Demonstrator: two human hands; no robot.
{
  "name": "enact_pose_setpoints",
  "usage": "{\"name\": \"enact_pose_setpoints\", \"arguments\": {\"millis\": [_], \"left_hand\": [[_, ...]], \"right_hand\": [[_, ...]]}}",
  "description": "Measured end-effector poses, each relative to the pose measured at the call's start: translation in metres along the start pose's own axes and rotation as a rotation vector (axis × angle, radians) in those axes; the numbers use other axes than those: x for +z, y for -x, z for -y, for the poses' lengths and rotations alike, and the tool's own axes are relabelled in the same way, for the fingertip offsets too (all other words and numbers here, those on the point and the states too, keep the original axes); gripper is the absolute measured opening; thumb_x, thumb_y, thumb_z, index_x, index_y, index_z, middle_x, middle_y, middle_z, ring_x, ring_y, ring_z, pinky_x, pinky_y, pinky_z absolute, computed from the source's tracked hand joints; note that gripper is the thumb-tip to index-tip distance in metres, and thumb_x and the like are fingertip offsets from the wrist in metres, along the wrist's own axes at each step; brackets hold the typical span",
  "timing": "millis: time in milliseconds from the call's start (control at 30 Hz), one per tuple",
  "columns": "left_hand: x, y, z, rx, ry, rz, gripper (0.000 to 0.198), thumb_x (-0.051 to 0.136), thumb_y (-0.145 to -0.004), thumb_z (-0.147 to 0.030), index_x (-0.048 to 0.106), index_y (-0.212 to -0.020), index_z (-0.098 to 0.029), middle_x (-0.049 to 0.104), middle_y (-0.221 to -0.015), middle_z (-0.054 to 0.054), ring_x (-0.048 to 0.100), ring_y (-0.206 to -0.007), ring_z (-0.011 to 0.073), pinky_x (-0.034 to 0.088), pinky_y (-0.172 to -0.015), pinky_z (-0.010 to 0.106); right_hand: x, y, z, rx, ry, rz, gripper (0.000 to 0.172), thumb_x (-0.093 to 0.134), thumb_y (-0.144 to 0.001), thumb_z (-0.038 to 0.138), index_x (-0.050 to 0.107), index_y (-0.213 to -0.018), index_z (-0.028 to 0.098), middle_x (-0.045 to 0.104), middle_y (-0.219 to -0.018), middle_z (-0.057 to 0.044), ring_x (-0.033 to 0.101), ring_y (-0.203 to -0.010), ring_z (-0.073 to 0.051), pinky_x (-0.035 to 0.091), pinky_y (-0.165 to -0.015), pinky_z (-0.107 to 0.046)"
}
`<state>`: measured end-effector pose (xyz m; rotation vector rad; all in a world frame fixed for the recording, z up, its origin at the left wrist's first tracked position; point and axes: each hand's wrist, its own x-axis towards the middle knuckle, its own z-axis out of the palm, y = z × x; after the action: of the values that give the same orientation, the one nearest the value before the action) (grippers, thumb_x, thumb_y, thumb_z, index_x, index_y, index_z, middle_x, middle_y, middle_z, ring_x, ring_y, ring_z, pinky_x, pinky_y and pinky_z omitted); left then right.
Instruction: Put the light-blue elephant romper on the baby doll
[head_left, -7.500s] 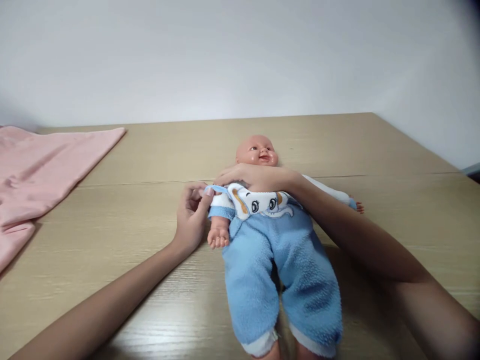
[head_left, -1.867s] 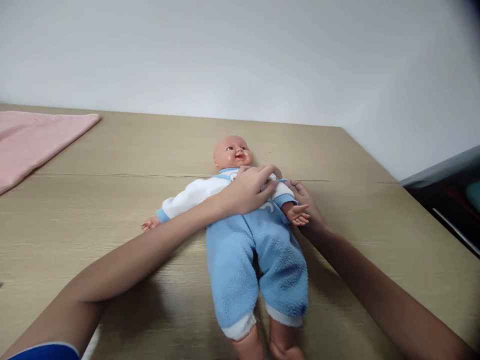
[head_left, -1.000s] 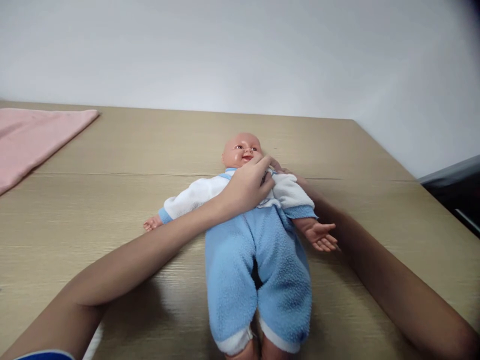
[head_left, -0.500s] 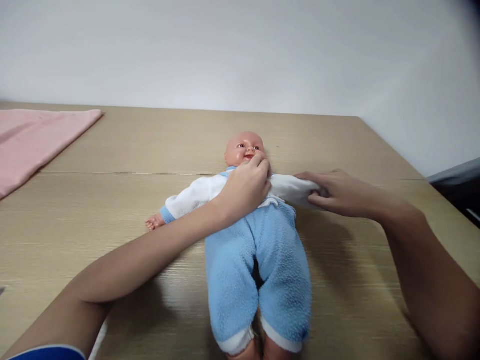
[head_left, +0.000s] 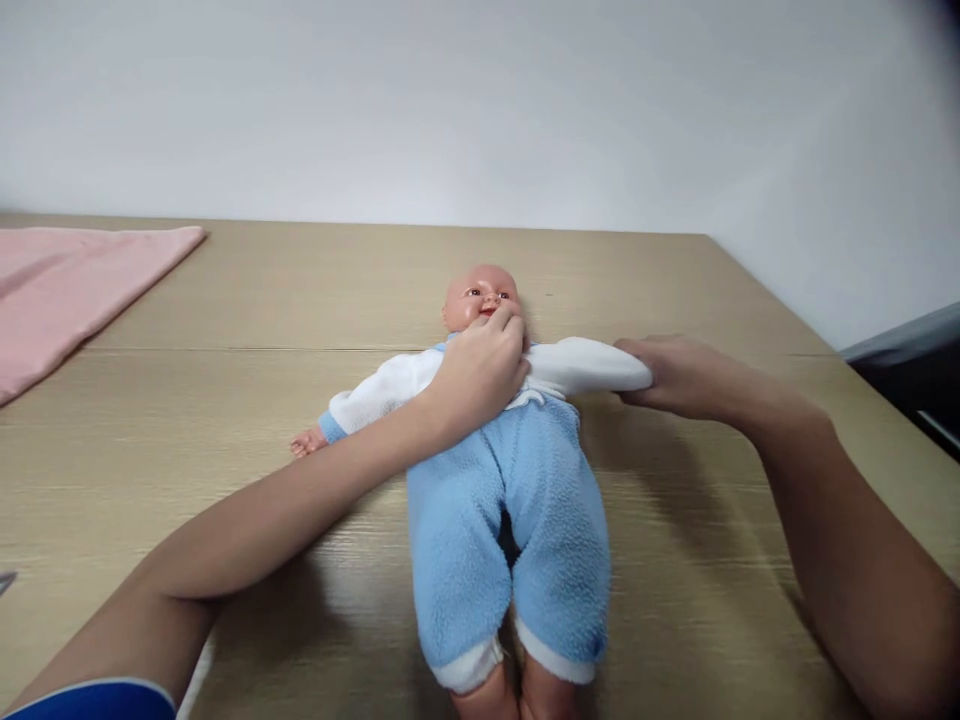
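Note:
A baby doll lies on its back on the wooden table, its head toward the wall. It wears a white top and fluffy blue trousers with white cuffs. My left hand is closed at the doll's upper chest, just under its chin, gripping the top; the fingertips are hidden. Stretched out to the right is the white sleeve, its end in my right hand, whose fingers are closed round it. The doll's other arm, with a blue cuff, rests on the table to the left.
A pink cloth lies flat at the table's left side. The wooden table meets a pale wall at the back. Beyond the right edge stands a dark object. Something small and grey shows at the far left edge.
My right hand has stayed at the sleeve's end, and the sleeve now looks straighter and fuller. The doll and my left hand appear slightly farther left in view.

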<state>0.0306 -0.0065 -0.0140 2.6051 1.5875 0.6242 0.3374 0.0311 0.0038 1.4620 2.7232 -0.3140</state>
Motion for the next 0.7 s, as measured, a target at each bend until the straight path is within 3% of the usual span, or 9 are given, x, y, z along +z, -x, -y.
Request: {"name": "enact_pose_setpoints", "arguments": {"millis": [100,300,433,533,700], "left_hand": [[-0.003,-0.001,-0.001,-0.019,0.010,0.017,0.023,0.051,-0.104,-0.012,0.070,-0.118,-0.012,0.076,-0.132,0.020,0.074,-0.116,0.0350,0.060,-0.091,0.046],[-0.009,0.001,0.010,0.059,0.141,-0.018,0.022,0.047,-0.115,-0.029,0.065,-0.118,-0.017,0.077,-0.122,0.017,0.070,-0.119,0.0347,0.055,-0.109,0.050],[-0.019,0.016,0.022,0.061,0.143,-0.054,0.030,0.048,-0.117,-0.040,0.064,-0.124,-0.017,0.074,-0.134,0.019,0.065,-0.131,0.0377,0.050,-0.117,0.054],[-0.026,0.035,0.039,-0.017,0.096,-0.036,0.034,0.048,-0.116,-0.045,0.065,-0.129,-0.018,0.076,-0.129,0.017,0.067,-0.119,0.0380,0.051,-0.110,0.058],[-0.029,0.059,0.081,-0.077,0.202,-0.076,0.022,0.050,-0.113,-0.041,0.065,-0.111,-0.024,0.075,-0.111,0.009,0.068,-0.108,0.0311,0.053,-0.103,0.051]], "right_hand": [[-0.002,-0.003,-0.011,0.009,0.094,0.039,0.017,0.066,-0.085,0.034,0.077,-0.095,0.025,0.081,-0.098,-0.010,0.076,-0.095,-0.036,0.051,-0.081,-0.045],[0.006,-0.008,-0.012,-0.027,0.089,-0.006,0.038,0.067,-0.090,0.050,0.080,-0.113,0.023,0.076,-0.122,-0.016,0.070,-0.118,-0.042,0.052,-0.100,-0.053],[0.007,-0.008,-0.011,0.002,0.060,0.051,0.043,0.070,-0.088,0.050,0.078,-0.119,0.022,0.075,-0.126,-0.017,0.069,-0.121,-0.042,0.052,-0.105,-0.054],[0.007,-0.009,-0.010,0.011,0.028,0.110,0.041,0.070,-0.089,0.049,0.077,-0.119,0.022,0.076,-0.122,-0.016,0.071,-0.118,-0.040,0.054,-0.103,-0.052],[0.009,-0.008,-0.012,0.016,-0.036,0.100,0.045,0.073,-0.090,0.056,0.075,-0.121,0.022,0.077,-0.124,-0.016,0.072,-0.117,-0.040,0.056,-0.099,-0.050]]}}
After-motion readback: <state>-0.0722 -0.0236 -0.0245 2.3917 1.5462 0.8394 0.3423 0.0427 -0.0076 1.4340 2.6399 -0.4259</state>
